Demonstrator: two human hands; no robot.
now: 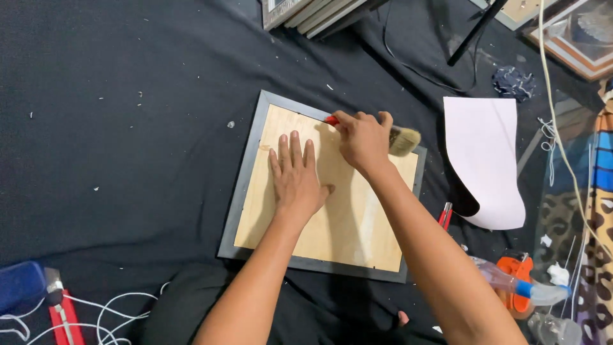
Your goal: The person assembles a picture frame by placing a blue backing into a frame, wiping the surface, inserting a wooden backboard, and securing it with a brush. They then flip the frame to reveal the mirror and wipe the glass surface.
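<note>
A dark grey picture frame (243,184) lies face down on black cloth, its light plywood backing board (357,223) showing. My left hand (295,177) rests flat on the board, fingers spread and pointing away from me. My right hand (363,138) grips a paintbrush (403,140) with a red handle, near the frame's far edge. The pale bristles stick out to the right of my fist, over the frame's far right corner.
A curled white sheet (485,160) lies to the right of the frame, with red-handled pliers (445,215) beside it. A spray bottle (517,284) and an orange tool sit at the lower right. Stacked frames (313,11) lie at the far edge. White cords (115,306) trail at the lower left.
</note>
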